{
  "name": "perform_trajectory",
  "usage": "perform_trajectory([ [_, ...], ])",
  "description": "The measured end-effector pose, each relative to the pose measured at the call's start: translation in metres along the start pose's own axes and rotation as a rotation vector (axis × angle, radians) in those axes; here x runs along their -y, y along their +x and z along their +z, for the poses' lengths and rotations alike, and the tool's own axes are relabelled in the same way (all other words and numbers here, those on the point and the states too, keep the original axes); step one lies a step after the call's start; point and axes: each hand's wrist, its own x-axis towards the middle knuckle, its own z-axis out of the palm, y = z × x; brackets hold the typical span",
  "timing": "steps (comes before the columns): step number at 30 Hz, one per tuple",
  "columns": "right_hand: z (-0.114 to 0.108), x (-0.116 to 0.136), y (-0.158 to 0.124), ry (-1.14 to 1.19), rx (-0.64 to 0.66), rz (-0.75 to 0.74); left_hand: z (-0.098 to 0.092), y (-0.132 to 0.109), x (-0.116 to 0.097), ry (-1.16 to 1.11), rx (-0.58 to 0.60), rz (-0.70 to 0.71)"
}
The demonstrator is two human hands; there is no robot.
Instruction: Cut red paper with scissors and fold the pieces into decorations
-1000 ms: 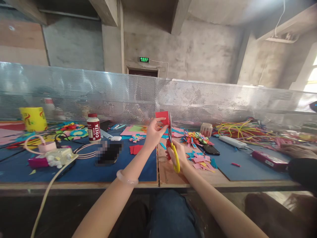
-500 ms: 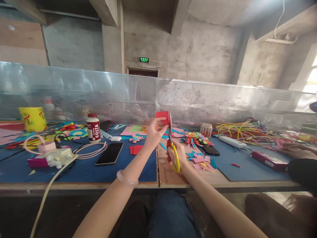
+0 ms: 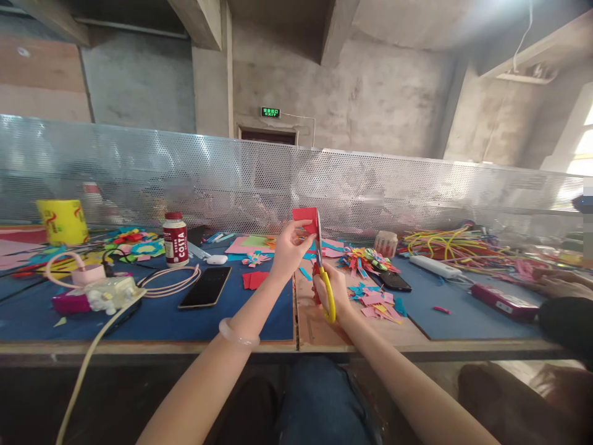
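Observation:
Pinched in the fingers of my left hand (image 3: 293, 246) is a piece of red paper (image 3: 303, 214), raised above the table. My right hand (image 3: 336, 287) is closed round the yellow and red handles of a pair of scissors (image 3: 329, 295). The blades point upward and lie along the paper's right edge; whether they are parted I cannot tell. Below my left forearm, red paper squares (image 3: 254, 280) lie on the blue mat. Pink, blue and yellow paper scraps (image 3: 378, 303) are heaped to the right of my right hand.
A black phone (image 3: 205, 287), a coiled cable (image 3: 171, 283) and a Costa bottle (image 3: 175, 240) are on the left. Paper flowers (image 3: 365, 259), a second phone (image 3: 393, 280), a power strip (image 3: 435, 266) and pipe cleaners (image 3: 445, 247) are on the right. Another person's hand (image 3: 563, 284) rests far right.
Both hands, the red paper and the scissors stay almost where they were. Only a very slight shift of the whole view shows.

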Motion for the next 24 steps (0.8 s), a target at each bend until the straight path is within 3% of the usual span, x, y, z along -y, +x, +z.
perform_trajectory([
  [24, 0.0013, 0.0026, -0.0007, -0.065, -0.055, -0.009, -0.0004, 0.0018, 0.0036, -0.005, 0.012, -0.017],
])
